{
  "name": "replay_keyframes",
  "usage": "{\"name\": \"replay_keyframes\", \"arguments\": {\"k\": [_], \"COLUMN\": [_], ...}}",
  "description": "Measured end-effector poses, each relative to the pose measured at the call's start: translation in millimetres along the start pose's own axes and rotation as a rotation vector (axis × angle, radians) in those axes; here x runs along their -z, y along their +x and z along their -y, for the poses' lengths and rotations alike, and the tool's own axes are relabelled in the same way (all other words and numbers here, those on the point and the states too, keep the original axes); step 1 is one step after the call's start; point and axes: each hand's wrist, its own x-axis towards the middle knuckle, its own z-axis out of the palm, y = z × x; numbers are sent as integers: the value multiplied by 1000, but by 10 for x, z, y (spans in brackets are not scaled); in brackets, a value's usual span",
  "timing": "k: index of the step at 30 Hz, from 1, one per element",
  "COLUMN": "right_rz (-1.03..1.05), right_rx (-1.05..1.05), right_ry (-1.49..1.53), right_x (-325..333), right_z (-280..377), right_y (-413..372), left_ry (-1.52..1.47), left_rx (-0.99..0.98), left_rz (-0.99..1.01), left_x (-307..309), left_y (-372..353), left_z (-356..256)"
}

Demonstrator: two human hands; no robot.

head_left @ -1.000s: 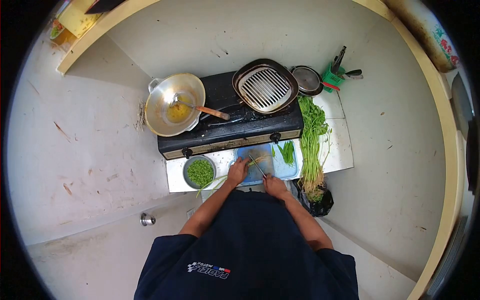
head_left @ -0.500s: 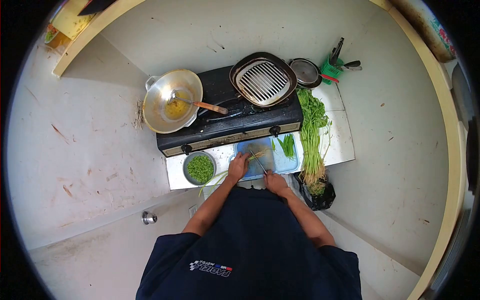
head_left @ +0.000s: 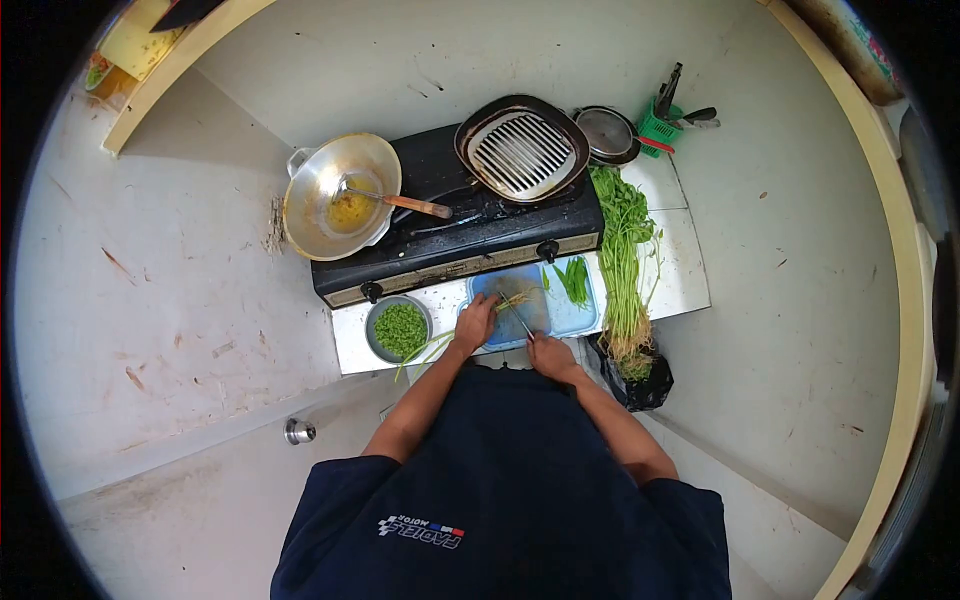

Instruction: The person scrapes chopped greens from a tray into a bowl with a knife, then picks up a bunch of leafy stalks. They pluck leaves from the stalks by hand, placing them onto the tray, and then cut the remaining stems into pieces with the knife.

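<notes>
On the blue cutting board (head_left: 575, 318), my left hand (head_left: 476, 322) is closed on long green stalks (head_left: 430, 347), whose pale roots (head_left: 517, 299) stick out to the right. My right hand (head_left: 551, 357) is closed around a knife (head_left: 520, 322), its blade pointing up-left, close to the rooty end. Cut green pieces (head_left: 573, 281) lie on the board's right part. A grey bowl (head_left: 372, 346) of chopped greens (head_left: 400, 329) sits left of the board.
Behind the board is a black stove (head_left: 440, 256) with a wok (head_left: 305, 225), a wooden-handled ladle (head_left: 420, 207) and a grill pan (head_left: 470, 165). A leafy bunch with roots (head_left: 626, 270) lies to the right, above a black bag (head_left: 652, 392). A green utensil basket (head_left: 655, 130) stands behind.
The view has shifted slightly. Both hands keep their hold, and the knife's blade has tilted a little beside the roots.
</notes>
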Motion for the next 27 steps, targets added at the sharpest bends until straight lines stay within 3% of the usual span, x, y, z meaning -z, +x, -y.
{"name": "replay_keyframes", "arguments": {"k": [25,27], "right_rz": [-73,-80], "right_rx": [19,10], "right_ry": [36,40], "right_x": [-100,-43], "right_z": [-2,35], "right_y": [5,-28], "left_ry": [-19,-5], "left_rx": [95,32], "left_rz": [83,21], "left_x": [12,0], "left_y": [-1,-14], "left_z": [-42,-22]}}
